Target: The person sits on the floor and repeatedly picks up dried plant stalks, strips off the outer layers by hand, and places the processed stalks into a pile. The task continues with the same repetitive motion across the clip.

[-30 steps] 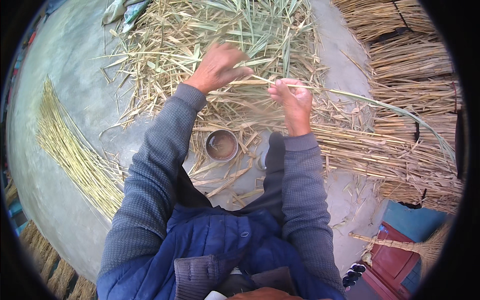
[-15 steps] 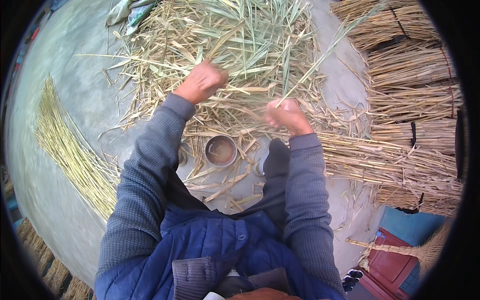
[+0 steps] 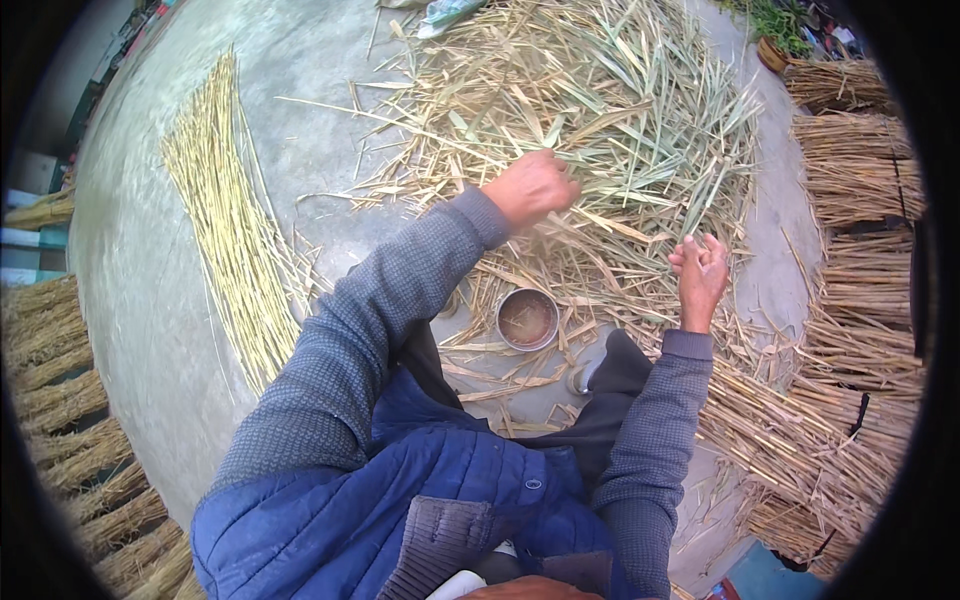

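Note:
My left hand (image 3: 531, 188) is closed in a fist above the near part of a wide heap of dry and green reed leaves (image 3: 560, 100); whatever it may hold is hidden. Farther right, my right hand (image 3: 700, 275) is raised at the heap's near right edge, palm partly turned up. Its fingers are bent but apart, and no stalk shows between them. A small round metal bowl (image 3: 528, 320) with brownish liquid stands on the floor between my hands and my legs. Stripped yellow reed stalks (image 3: 225, 220) lie in a long row to the left.
Unstripped reed stalks (image 3: 790, 430) lie beside my right forearm. Tied reed bundles (image 3: 860, 165) line the right side, and more bundles (image 3: 60, 370) the far left. A potted green plant (image 3: 780, 30) stands at the top right. Loose leaves litter the grey floor (image 3: 310, 90).
The view has shifted left, so the scene sits farther right. The long stalk earlier in my right hand no longer shows there, and that hand's fingers have loosened. My left hand stays closed over the heap.

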The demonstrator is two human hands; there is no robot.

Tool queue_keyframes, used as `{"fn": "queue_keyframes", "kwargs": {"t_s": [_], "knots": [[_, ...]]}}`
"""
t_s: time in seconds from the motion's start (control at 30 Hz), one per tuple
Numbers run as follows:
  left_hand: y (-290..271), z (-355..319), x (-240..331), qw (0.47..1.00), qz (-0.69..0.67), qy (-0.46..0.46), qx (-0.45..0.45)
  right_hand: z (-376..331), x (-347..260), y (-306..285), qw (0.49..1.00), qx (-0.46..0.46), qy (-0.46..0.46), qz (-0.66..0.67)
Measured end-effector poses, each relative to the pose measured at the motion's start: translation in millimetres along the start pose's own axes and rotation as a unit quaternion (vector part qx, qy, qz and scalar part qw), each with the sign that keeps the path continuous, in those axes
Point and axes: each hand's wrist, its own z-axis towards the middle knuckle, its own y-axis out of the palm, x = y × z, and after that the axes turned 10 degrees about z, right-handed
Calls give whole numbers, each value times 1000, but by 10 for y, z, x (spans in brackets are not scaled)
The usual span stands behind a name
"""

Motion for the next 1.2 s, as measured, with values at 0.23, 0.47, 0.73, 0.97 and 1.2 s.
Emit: {"fn": "queue_keyframes", "kwargs": {"t_s": [0.23, 0.47, 0.73, 0.97, 1.2], "knots": [[-452, -765, -223, 998, 60, -19, -5, 11, 232, 215, 986, -96, -52, -122], [-808, -3303, -969, 926, 189, -194, -261, -31, 341, 95, 980, -133, -56, -135], [-1136, -5760, 44, 735, 125, -436, -505, -170, 81, -100, 984, -179, 14, 18], [-654, -5529, 1116, 770, -136, -465, -415, -561, -369, -1008, 989, -60, -27, 131], [-275, -5013, 938, 780, -187, -427, -417, -1296, 1083, -2516, 971, 115, 60, 199]]}}
